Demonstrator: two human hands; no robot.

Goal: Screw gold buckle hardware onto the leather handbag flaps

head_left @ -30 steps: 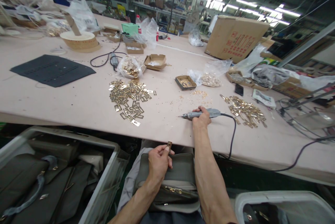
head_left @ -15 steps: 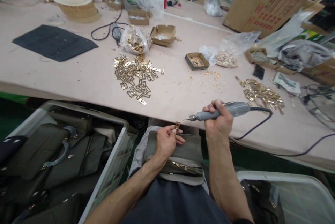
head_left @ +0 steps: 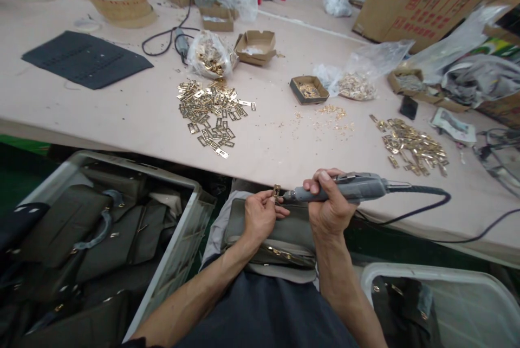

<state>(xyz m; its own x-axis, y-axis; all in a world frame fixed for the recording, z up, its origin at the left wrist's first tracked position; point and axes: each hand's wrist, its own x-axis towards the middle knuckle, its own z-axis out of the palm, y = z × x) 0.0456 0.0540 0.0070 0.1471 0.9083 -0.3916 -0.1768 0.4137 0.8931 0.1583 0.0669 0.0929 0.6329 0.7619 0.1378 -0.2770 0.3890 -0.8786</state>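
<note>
Between the thumb and fingers of my left hand (head_left: pixel 260 217) is a small gold metal plate (head_left: pixel 276 190), held upright above the bag. My right hand (head_left: pixel 331 204) is wrapped round a grey electric screwdriver (head_left: pixel 353 188), lying nearly level with its tip pointing left. That tip is at the plate; whether it touches cannot be made out. Under both hands a dark olive handbag (head_left: pixel 298 229) lies on my lap, its zipped opening towards me. A dark cord (head_left: pixel 426 191) runs from the screwdriver's back end.
Piles of gold frame plates (head_left: pixel 215 112) and gold fittings (head_left: pixel 416 145) lie on the table (head_left: pixel 134 120). Tiny gold screws (head_left: pixel 333 112) are scattered near a small box (head_left: pixel 309 90). A crate of bags (head_left: pixel 182 218) stands at left, a white bin (head_left: pixel 467 294) at right.
My right hand has moved left and slightly down, bringing the screwdriver's tip to the plate. My left hand stays nearly in place, still holding the plate.
</note>
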